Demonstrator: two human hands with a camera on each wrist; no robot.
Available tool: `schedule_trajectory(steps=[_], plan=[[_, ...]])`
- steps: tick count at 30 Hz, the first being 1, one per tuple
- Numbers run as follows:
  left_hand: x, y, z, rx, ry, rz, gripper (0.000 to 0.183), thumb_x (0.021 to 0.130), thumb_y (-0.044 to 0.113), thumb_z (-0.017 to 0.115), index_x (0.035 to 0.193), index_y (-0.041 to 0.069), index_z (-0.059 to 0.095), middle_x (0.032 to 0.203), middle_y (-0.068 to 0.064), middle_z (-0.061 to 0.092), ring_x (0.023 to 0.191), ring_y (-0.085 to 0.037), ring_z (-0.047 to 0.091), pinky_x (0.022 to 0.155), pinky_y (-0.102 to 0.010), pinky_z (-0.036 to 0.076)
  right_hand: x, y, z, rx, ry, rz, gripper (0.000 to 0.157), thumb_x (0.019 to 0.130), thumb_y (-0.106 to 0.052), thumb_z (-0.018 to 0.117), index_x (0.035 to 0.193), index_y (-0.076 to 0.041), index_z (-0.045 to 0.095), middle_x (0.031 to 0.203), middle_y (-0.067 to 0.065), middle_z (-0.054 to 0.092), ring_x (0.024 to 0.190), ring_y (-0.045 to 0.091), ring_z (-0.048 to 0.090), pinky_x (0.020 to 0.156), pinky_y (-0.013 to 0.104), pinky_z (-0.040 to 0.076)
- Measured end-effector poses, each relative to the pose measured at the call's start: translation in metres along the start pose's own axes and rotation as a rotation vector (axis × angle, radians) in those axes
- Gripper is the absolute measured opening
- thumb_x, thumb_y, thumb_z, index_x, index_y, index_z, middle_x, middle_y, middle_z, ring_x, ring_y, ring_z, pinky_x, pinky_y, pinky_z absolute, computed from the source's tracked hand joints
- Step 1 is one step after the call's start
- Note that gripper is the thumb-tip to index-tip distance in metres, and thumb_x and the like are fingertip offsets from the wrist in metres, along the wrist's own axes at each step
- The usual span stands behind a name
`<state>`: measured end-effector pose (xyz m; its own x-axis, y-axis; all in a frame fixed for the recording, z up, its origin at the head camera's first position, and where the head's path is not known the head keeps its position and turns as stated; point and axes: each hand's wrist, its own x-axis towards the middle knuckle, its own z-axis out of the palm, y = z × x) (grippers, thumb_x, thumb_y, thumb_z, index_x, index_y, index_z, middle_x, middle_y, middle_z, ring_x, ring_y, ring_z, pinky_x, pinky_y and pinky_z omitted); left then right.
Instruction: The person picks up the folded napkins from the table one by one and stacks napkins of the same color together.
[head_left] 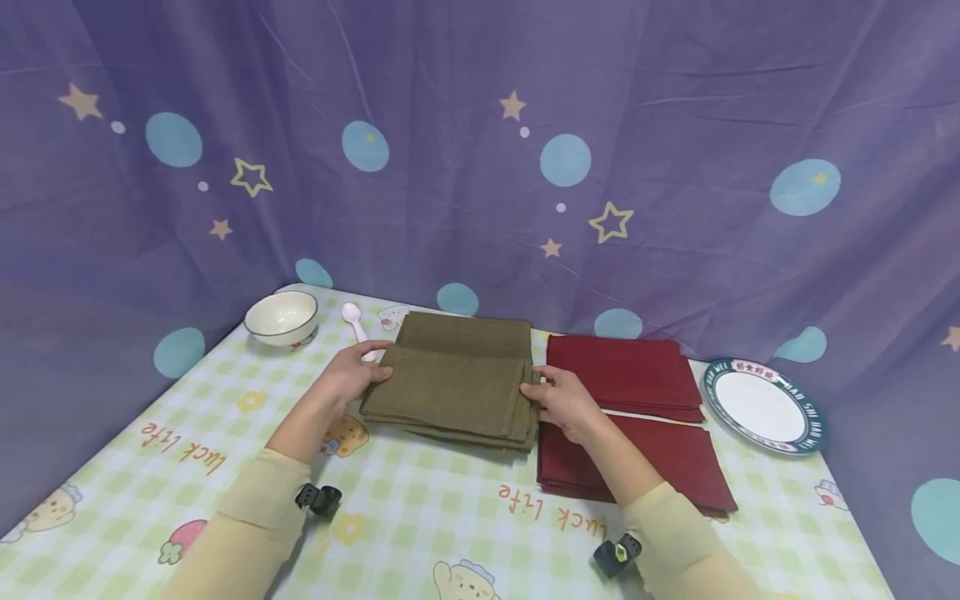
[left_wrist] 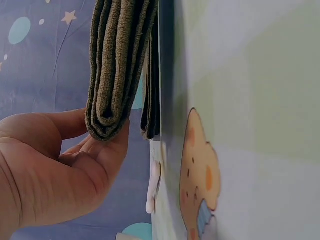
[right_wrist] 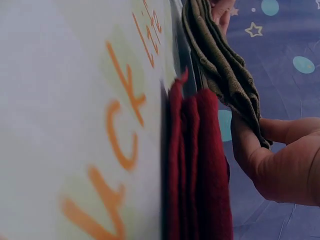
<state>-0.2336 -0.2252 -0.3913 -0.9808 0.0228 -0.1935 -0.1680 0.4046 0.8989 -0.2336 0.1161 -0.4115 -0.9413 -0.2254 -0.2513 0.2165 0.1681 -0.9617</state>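
A folded olive-brown cloth (head_left: 450,396) is held between my two hands, its layered edge showing in both wrist views. My left hand (head_left: 354,372) pinches its left side, thumb on top and fingers beneath. On the right side, my right hand (head_left: 564,402) pinches the other end the same way. In the left wrist view the cloth hangs above the tabletop. Behind it lies another folded olive-brown cloth (head_left: 465,335), partly covered by the held one. Two folded dark red cloths lie to the right, one farther back (head_left: 622,371) and one nearer (head_left: 660,458), partly under my right forearm.
A white bowl (head_left: 282,318) stands at the back left, with a pale pink spoon (head_left: 352,315) beside it. At the far right sits a white plate with a green lettered rim (head_left: 812,425). A purple curtain (head_left: 450,225) hangs behind the checked tablecloth (head_left: 405,517).
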Motion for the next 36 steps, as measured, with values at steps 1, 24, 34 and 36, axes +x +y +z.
schedule_trajectory(steps=[1, 24, 34, 36], plan=[[0.001, 0.001, 0.0, 0.004, 0.004, 0.001, 0.06, 0.1, 0.008, 0.063, 0.155, 0.006, 0.039, 0.148, -0.032, 0.044, 0.136, -0.043, 0.044, 0.11, -0.05, 0.039, 0.001, -0.001, -0.001, 0.005, -0.009, -0.001, 0.059, 0.101, -0.007, 0.06, 0.154, 0.002, 0.035, 0.158, 0.032, 0.019, 0.127, 0.046, 0.05, 0.106, 0.059, 0.041], [0.041, 0.01, -0.003, 0.025, 0.058, 0.016, 0.06, 0.099, 0.004, 0.062, 0.155, 0.005, 0.04, 0.161, -0.024, 0.028, 0.137, -0.041, 0.04, 0.114, -0.049, 0.034, 0.041, -0.018, -0.016, 0.057, -0.075, 0.029, 0.061, 0.104, -0.01, 0.057, 0.158, -0.003, 0.029, 0.161, 0.023, 0.028, 0.132, 0.033, 0.05, 0.113, 0.056, 0.034], [0.061, 0.012, -0.001, 0.032, 0.114, 0.03, 0.059, 0.096, 0.003, 0.066, 0.152, 0.005, 0.046, 0.162, -0.021, 0.028, 0.147, -0.04, 0.025, 0.119, -0.048, 0.026, 0.063, -0.021, -0.02, 0.169, -0.074, 0.048, 0.066, 0.105, -0.004, 0.054, 0.16, 0.001, 0.018, 0.161, 0.024, 0.026, 0.146, 0.038, 0.03, 0.116, 0.057, 0.028], [0.064, 0.013, -0.001, 0.035, 0.119, 0.038, 0.06, 0.095, 0.002, 0.066, 0.151, 0.004, 0.046, 0.161, -0.023, 0.03, 0.147, -0.04, 0.026, 0.118, -0.047, 0.028, 0.065, -0.022, -0.02, 0.176, -0.073, 0.05, 0.066, 0.105, -0.004, 0.053, 0.16, 0.0, 0.018, 0.162, 0.023, 0.023, 0.146, 0.036, 0.029, 0.117, 0.057, 0.027]])
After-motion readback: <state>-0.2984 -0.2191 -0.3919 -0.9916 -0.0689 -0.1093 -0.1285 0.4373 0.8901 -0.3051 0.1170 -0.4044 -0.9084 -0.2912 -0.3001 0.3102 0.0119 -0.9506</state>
